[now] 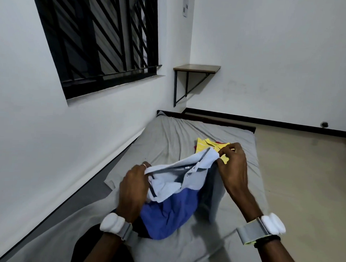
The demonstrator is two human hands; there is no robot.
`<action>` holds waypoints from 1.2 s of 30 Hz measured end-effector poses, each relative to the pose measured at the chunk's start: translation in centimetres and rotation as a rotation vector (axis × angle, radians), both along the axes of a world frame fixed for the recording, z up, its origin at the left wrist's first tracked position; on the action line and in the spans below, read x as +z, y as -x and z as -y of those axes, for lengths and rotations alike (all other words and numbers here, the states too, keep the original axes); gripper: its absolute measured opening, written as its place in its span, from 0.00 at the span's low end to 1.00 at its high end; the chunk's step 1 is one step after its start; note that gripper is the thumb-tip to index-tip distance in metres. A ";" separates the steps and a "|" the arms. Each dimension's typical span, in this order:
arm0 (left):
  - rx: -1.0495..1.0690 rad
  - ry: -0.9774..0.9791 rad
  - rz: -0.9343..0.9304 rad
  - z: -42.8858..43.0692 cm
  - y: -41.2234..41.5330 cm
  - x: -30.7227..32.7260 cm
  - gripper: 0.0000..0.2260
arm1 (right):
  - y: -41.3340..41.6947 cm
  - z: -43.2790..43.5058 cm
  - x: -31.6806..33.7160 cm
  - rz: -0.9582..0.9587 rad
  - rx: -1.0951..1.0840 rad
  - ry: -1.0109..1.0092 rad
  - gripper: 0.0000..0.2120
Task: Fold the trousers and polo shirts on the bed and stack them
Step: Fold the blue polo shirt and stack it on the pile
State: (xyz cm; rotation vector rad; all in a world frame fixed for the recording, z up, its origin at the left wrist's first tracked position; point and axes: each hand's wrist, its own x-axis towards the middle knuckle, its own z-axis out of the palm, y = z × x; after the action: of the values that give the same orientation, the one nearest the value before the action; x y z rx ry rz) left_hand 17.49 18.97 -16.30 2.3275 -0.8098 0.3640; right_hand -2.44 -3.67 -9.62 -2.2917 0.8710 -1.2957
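A polo shirt [178, 191], pale blue on top and royal blue below with a grey collar, hangs bunched above the grey bed [168, 138]. My left hand [134, 186] grips its left shoulder edge. My right hand [232, 166] pinches the right side near the collar. Behind the shirt, further up the bed, lies a yellow folded garment [205, 146] on a stack, with a bit of red showing under it. The lower part of the polo droops onto the sheet.
The bed runs along a white wall with a barred window [97, 40] on the left. A small wall shelf [197, 68] hangs past the bed's far end. Beige floor [304, 164] lies to the right of the mattress.
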 end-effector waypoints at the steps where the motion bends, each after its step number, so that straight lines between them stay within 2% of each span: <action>1: 0.028 0.009 0.032 -0.2 -0.5 0.8 0.09 | -0.2 0.0 0.2 0.032 0.022 -0.006 0.09; 3: 0.061 0.025 0.010 -0.5 -1.1 1.3 0.10 | -0.6 -0.5 1.5 0.099 0.051 -0.065 0.08; 6: 0.025 0.125 -0.452 -0.4 -1.5 0.1 0.19 | -1.5 -1.4 3.6 0.091 0.063 -0.040 0.06; 8: -0.177 0.414 -0.869 1.0 -0.6 -1.0 0.20 | -2.0 -2.4 4.7 0.062 0.076 0.062 0.06; 10: -0.418 0.889 -1.330 3.3 0.9 -2.1 0.22 | -2.1 -2.6 5.6 0.062 0.061 0.095 0.06; 11: -0.466 1.146 -1.462 4.8 1.0 -3.2 0.27 | -2.0 -2.4 5.8 0.065 0.052 0.079 0.07; 12: -0.452 1.272 -1.495 5.5 1.6 -3.6 0.29 | -1.7 -2.2 5.9 0.076 0.052 0.048 0.07; 13: -0.412 1.293 -1.501 6.8 1.7 -5.0 0.25 | -1.3 -2.0 5.9 0.098 0.070 0.003 0.06; 14: -0.316 1.142 -1.382 7.5 1.8 -6.5 0.21 | -0.8 -1.9 5.7 0.123 0.102 -0.045 0.07; 16: -0.106 0.730 -0.932 9.7 0.8 -10.8 0.16 | 0.3 -1.4 5.2 0.137 0.159 -0.102 0.08; 18: -0.135 0.361 -0.600 11.5 0.2 -13.5 0.20 | 1.7 -0.9 4.8 0.126 0.179 -0.105 0.09; 20: -0.206 0.153 -0.452 12.7 0.4 -13.6 0.21 | 3.1 -0.1 4.9 0.138 0.166 -0.107 0.10; 23: -0.332 -0.089 -0.473 12.8 0.4 -11.1 0.05 | 4.9 1.2 4.7 0.169 0.125 -0.132 0.12; 26: -0.414 -0.184 -0.520 12.5 0.0 -9.3 0.14 | 6.3 2.2 5.0 0.205 0.127 -0.171 0.09; 30: -0.529 -0.148 -0.564 11.5 -0.7 -8.1 0.13 | 7.9 3.0 5.2 0.239 0.209 -0.229 0.06; 32: -0.600 -0.243 -0.496 11.7 -0.3 -8.1 0.15 | 8.3 3.3 5.0 0.244 0.244 -0.264 0.04; 33: -0.628 -0.287 -0.485 11.6 0.4 -7.7 0.13 | 8.3 3.3 4.9 0.252 0.263 -0.275 0.04; 36: -0.677 -0.290 -0.464 11.9 2.6 -7.8 0.12 | 8.1 3.0 4.6 0.282 0.322 -0.292 0.04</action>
State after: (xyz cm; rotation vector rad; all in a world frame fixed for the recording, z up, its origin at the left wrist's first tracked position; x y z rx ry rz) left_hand 14.88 7.11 -24.15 2.0858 -1.3867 -0.5944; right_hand -10.56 -6.69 -5.02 -1.8728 0.5285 -1.2175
